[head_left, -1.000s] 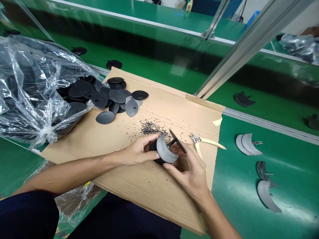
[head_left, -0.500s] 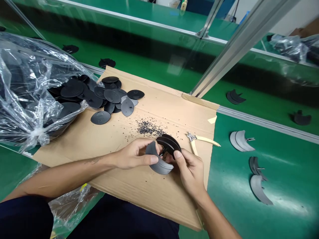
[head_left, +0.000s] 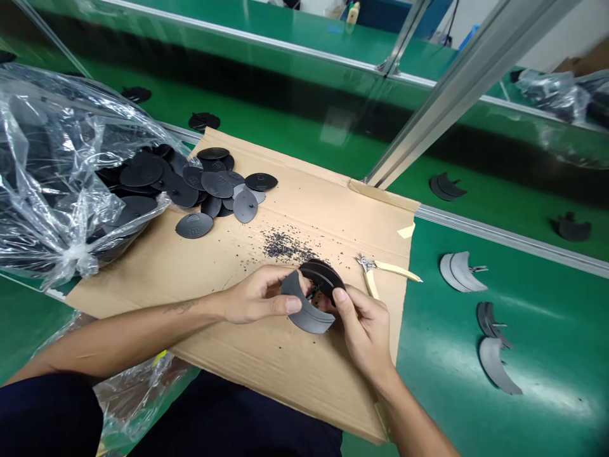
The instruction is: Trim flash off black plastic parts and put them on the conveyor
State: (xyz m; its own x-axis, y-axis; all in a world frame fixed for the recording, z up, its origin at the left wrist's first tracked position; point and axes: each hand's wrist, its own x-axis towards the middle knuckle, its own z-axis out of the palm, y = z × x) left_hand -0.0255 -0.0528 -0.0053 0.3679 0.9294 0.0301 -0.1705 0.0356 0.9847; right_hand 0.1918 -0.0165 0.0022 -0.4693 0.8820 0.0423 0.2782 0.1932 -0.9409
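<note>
My left hand (head_left: 257, 297) pinches a grey curved plastic piece (head_left: 304, 312) over the cardboard sheet (head_left: 266, 355), thumb on its left end. My right hand (head_left: 368, 330) grips a round black plastic disc (head_left: 323, 277) that joins the curved piece by a thin stem, index fingertip on the disc's rim. Both hands are closed on the joined part, just above the cardboard. A small pair of cutters (head_left: 380, 270) with pale handles lies on the cardboard right of my right hand.
A pile of black discs (head_left: 214, 184) spills from a clear plastic bag (head_left: 52, 178) at the left. Black shavings (head_left: 285, 244) dot the cardboard. Grey curved pieces (head_left: 459, 271) and others (head_left: 497, 365) lie on the green belt at right. A metal post (head_left: 457, 76) rises behind.
The black disc turned from edge-on to lying flatter behind the curved piece, and my right hand shifted up to pinch its rim. Little differs from half a second ago.
</note>
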